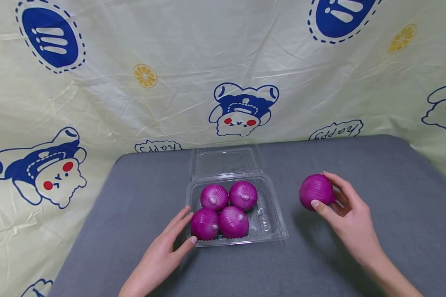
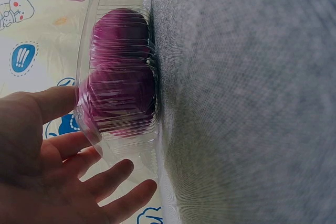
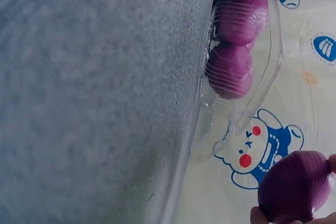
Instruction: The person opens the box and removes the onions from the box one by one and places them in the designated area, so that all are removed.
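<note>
My right hand (image 1: 353,225) holds a purple onion (image 1: 315,190) above the table, to the right of a clear plastic box (image 1: 281,222). Thumb and fingers grip the onion's sides; the right wrist view shows the same onion (image 3: 293,187) at lower right. Several more purple onions (image 1: 233,222) sit in the box, grouped toward its left and middle, with bare floor along its right side. At the box's left rim is my left hand (image 1: 162,252), its fingers extended and spread, fingertips right at the edge beside the front left onion (image 1: 204,224).
The box's hinged clear lid (image 1: 226,161) lies folded back behind it on the grey cloth-covered table (image 1: 141,185). A pale printed sheet (image 1: 182,45) with cartoon figures hangs behind the table's far edge and around its sides.
</note>
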Tool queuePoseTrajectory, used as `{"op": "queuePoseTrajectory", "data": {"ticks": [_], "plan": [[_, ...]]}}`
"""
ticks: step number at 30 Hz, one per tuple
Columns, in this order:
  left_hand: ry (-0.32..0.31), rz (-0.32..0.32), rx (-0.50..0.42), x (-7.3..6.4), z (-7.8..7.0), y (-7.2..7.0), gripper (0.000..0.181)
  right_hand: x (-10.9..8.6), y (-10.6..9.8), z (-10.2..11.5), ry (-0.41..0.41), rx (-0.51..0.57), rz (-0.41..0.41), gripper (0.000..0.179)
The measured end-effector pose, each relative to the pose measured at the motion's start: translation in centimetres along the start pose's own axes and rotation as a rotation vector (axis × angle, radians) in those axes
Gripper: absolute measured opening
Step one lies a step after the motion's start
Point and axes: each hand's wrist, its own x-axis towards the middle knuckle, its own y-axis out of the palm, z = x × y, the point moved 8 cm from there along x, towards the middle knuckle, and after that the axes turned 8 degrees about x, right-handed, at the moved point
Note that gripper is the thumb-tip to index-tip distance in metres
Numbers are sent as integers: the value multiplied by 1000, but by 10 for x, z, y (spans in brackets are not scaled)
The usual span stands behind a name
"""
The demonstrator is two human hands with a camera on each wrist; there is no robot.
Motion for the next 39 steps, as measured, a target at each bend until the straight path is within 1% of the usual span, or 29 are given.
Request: {"op": "queuePoseTrajectory", "data": {"ticks": [5, 10, 15, 20, 23, 28, 31, 35, 37, 39], "plan": [[4, -3, 3, 0, 0, 0, 58, 3, -9, -14, 79, -68, -12, 62], [5, -3, 3, 0, 0, 0, 58, 6, -14, -27, 121, -163, 23, 65], [5, -4, 3, 1, -1, 0, 58, 12, -17, -37, 130, -275, 113, 70], [-1, -3, 8, 1, -1, 0, 58, 14, -18, -48, 198, -338, 206, 74], [-6, -4, 7, 0, -1, 1, 59, 14, -19, -53, 232, -375, 244, 76], [-9, -5, 4, 0, -1, 1, 59, 15, -19, -62, 245, -455, 316, 75], [-8, -3, 4, 0, -1, 1, 59, 16, -19, -65, 237, -462, 356, 73], [-13, -3, 4, 0, 0, 1, 59, 16, -19, -66, 241, -427, 389, 72], [-16, -6, 7, -1, 0, 1, 59, 17, -19, -68, 252, -421, 402, 71], [-18, -4, 7, 0, -1, 1, 59, 17, -21, -69, 280, -427, 407, 72]]}}
